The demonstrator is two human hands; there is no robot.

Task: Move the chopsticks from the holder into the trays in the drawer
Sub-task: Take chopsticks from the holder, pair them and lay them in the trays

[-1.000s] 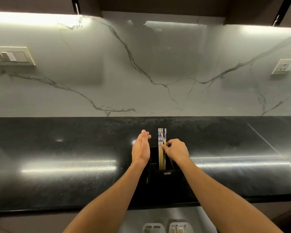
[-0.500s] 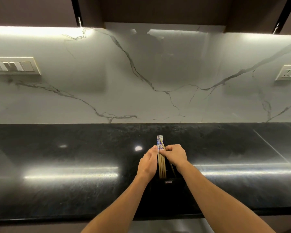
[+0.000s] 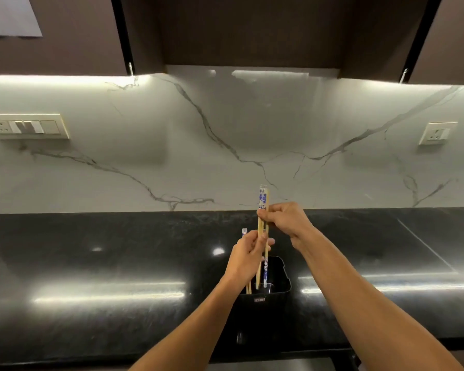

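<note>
A black chopstick holder (image 3: 277,290) stands on the dark counter, near its front edge. Wooden chopsticks with blue-and-white patterned ends (image 3: 263,199) are raised part way out of it. My right hand (image 3: 284,219) pinches their upper part just below the patterned tops. My left hand (image 3: 248,257) is closed around chopsticks lower down, and one patterned tip (image 3: 243,232) sticks up above its fingers. The lower ends of the sticks still reach into the holder. The drawer and its trays are out of view.
The glossy black counter (image 3: 118,277) runs the full width, backed by a white marble wall. A switch plate (image 3: 30,127) sits on the wall at the left and a socket (image 3: 437,133) at the right. Dark cabinets hang overhead.
Both hands closed on the chopsticks and lifted them up out of the holder; my right hand rose highest. The camera tilted upward, so the drawer trays at the bottom edge dropped out of view.
</note>
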